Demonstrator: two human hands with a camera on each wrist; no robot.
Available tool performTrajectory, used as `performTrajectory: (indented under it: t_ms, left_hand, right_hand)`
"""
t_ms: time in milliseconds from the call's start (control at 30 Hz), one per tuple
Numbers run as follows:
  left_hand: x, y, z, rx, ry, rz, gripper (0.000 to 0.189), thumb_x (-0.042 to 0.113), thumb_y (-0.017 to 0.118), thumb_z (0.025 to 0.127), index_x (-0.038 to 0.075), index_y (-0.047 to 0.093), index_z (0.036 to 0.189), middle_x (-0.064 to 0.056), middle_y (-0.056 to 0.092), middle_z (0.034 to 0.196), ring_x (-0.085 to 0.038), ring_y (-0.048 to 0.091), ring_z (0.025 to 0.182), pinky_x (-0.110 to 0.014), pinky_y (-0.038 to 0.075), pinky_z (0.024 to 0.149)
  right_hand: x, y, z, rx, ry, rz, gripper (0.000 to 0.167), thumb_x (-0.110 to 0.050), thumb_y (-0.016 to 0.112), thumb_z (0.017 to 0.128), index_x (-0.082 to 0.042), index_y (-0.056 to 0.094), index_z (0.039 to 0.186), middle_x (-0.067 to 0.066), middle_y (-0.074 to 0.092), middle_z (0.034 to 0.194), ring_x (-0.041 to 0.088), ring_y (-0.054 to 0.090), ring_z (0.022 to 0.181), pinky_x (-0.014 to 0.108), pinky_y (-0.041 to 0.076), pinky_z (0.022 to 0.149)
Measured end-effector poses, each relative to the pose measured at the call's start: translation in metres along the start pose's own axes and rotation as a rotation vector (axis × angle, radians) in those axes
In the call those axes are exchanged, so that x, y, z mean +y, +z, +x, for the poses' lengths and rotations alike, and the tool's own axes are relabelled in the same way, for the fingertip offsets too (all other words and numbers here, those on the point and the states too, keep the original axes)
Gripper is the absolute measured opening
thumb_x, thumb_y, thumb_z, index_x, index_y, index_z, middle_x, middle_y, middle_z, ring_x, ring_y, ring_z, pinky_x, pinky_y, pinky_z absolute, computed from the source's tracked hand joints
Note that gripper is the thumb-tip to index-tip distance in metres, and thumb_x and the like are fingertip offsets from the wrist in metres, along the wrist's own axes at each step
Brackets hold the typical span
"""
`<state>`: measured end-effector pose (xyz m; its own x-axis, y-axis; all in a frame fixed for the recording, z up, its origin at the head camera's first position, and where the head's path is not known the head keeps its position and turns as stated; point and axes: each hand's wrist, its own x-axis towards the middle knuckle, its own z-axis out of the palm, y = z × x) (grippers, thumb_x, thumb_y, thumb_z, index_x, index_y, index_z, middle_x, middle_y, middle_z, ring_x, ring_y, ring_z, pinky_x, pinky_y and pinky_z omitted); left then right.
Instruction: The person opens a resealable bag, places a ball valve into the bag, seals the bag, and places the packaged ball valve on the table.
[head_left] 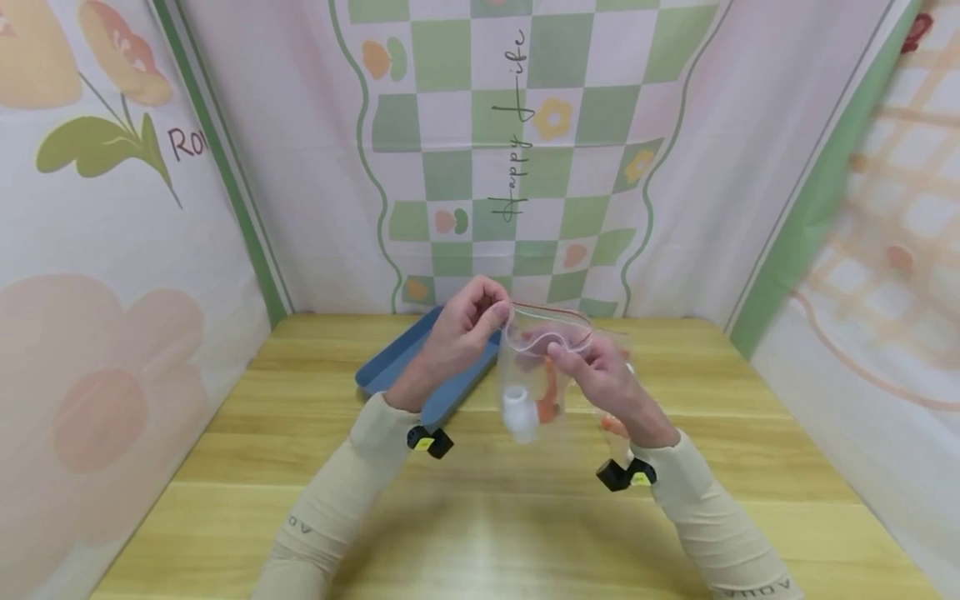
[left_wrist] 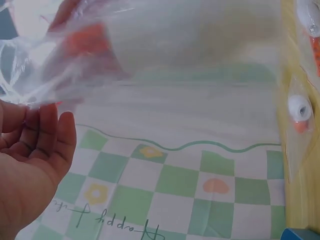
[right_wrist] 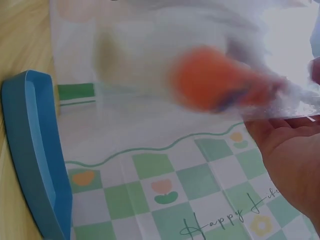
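A clear zip bag hangs over the table, its mouth spread wide between both hands. At the left of the mouth, my left hand pinches the rim between thumb and fingers. My right hand pinches the opposite side, thumb over the rim. Low inside the bag sit a white rounded piece with a round opening on top and an orange piece. The right wrist view shows an orange shape blurred through the plastic.
A blue tray lies at the left, partly behind the left hand. On the table to the right are more clear bags with white and orange pieces, partly hidden by the right hand in the head view. A patterned cloth hangs behind the table.
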<state>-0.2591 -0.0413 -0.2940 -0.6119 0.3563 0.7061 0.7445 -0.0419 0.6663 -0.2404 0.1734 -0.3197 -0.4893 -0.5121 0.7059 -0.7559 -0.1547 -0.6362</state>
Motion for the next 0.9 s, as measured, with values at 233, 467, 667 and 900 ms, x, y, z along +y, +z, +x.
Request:
performTrajectory:
  t_ms: [233,467,667,900]
  left_hand:
    - [0.005,0.0,-0.002,-0.007,0.002,0.002,0.006,-0.001,0.047,0.101,-0.006,0.049,0.099,-0.019,0.056,0.082,-0.007,0.053,0.067,-0.021,0.041,0.056]
    - [0.012,-0.005,0.0,0.031,-0.007,0.073,0.008,0.003,0.048,0.102,-0.004,0.051,0.099,-0.016,0.055,0.085,-0.017,0.054,0.07,-0.021,0.043,0.06]
    - [0.015,-0.009,-0.001,0.025,0.009,0.163,0.008,0.004,0.049,0.101,-0.003,0.052,0.098,-0.015,0.057,0.078,-0.023,0.055,0.065,-0.021,0.039,0.055]
    - [0.017,-0.01,-0.003,0.016,-0.003,0.223,0.008,0.007,0.051,0.101,0.0,0.054,0.099,-0.012,0.057,0.081,-0.018,0.054,0.067,-0.021,0.043,0.057]
  right_hand:
    - [0.0,-0.001,-0.001,0.006,0.065,-0.018,0.027,-0.006,0.048,0.102,0.014,0.058,0.116,-0.006,0.069,0.118,0.01,0.066,0.108,0.023,0.052,0.093]
    - [0.001,-0.007,-0.001,0.046,0.033,-0.036,0.051,0.014,0.048,0.092,0.006,0.038,0.141,0.009,0.067,0.119,0.015,0.065,0.112,0.027,0.052,0.096]
    - [0.001,-0.012,-0.001,0.058,0.025,-0.033,0.054,0.017,0.051,0.09,0.009,0.034,0.14,-0.001,0.065,0.122,0.011,0.061,0.12,0.024,0.048,0.102]
    - [0.001,-0.013,0.0,0.037,-0.015,-0.162,0.049,0.02,0.061,0.083,0.013,0.045,0.129,0.013,0.062,0.122,0.01,0.061,0.119,0.023,0.047,0.102]
